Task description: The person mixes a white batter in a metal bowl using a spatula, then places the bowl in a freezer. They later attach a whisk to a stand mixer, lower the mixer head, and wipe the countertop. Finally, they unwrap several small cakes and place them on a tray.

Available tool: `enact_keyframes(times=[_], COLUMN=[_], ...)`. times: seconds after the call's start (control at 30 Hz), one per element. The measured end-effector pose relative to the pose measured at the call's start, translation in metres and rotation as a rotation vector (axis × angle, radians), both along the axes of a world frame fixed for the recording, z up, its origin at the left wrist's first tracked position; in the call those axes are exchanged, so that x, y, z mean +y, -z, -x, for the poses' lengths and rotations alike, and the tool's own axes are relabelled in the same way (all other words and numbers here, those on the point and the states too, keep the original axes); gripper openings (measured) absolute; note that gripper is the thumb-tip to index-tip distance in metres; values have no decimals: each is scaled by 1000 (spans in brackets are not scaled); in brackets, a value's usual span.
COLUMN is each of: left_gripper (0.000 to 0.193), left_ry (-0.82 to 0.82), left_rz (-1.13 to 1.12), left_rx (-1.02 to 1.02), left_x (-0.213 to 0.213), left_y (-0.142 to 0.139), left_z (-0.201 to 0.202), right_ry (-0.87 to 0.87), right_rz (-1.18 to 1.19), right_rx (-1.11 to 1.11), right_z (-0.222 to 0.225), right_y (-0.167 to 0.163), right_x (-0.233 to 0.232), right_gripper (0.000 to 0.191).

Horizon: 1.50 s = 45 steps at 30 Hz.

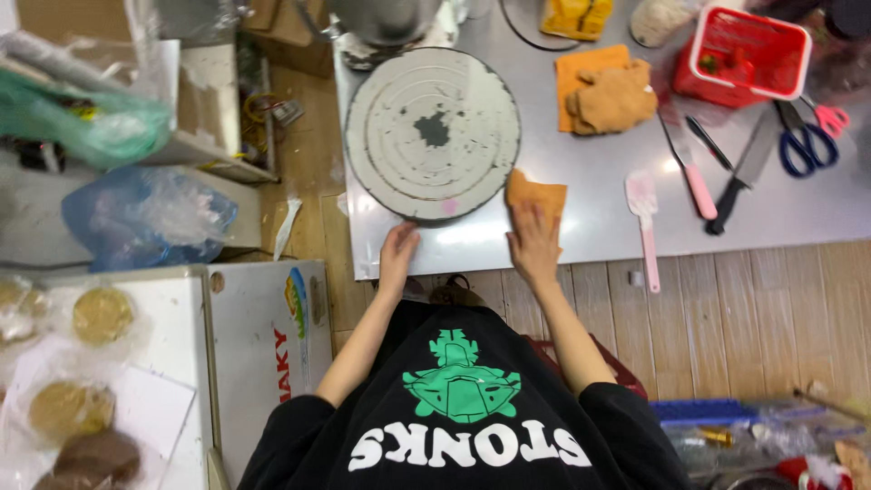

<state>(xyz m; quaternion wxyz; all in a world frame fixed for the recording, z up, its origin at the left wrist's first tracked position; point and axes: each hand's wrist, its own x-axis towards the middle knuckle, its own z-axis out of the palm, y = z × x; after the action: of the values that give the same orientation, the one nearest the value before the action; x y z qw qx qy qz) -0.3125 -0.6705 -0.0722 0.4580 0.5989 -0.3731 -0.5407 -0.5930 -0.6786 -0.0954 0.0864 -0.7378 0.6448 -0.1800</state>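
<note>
Hands at a smeared round turntable [433,132] on a steel table [599,195].
Left hand [397,251] rests fingers loosely on its rim; right hand [535,241] presses an orange cloth [535,193] flat, fingers spread.

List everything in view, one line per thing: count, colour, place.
turntable: one, grey, smeared white, on the steel table's left part
steel table: one, silver, top centre
cloth: one, orange, under the right hand
folded cloths: two, orange, behind
basket: one, red, top right
spatula: one, pink, table front
knives: three, right of spatula
scissors: one, blue
left hand: at the turntable's near edge
right hand: pressing the cloth
</note>
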Motion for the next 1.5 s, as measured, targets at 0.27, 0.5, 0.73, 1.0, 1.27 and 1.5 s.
enact_keyframes(times=[0.27,0.5,0.73,1.0,1.27,1.5], left_gripper=[54,54,45,35,29,27], left_ry=[-48,9,-87,-214,-295,-679], left_rz=[-42,-216,-293,-3,162,80], left_rx=[192,290,294,391,239,-69], left_x=[-40,-8,34,70,189,353], left_y=[-17,-6,8,16,17,-2], left_z=[4,0,-22,-64,-160,-280], right_ry=[158,138,-3,-489,-700,-937], right_rz=[109,99,44,16,130,42], right_rx=[77,36,-7,-90,-143,-337], right_z=[2,0,-27,-130,-254,-405], right_y=[-6,-13,-8,6,1,8], right_x=[-41,-40,10,99,92,184], right_gripper=[62,62,56,54,43,40])
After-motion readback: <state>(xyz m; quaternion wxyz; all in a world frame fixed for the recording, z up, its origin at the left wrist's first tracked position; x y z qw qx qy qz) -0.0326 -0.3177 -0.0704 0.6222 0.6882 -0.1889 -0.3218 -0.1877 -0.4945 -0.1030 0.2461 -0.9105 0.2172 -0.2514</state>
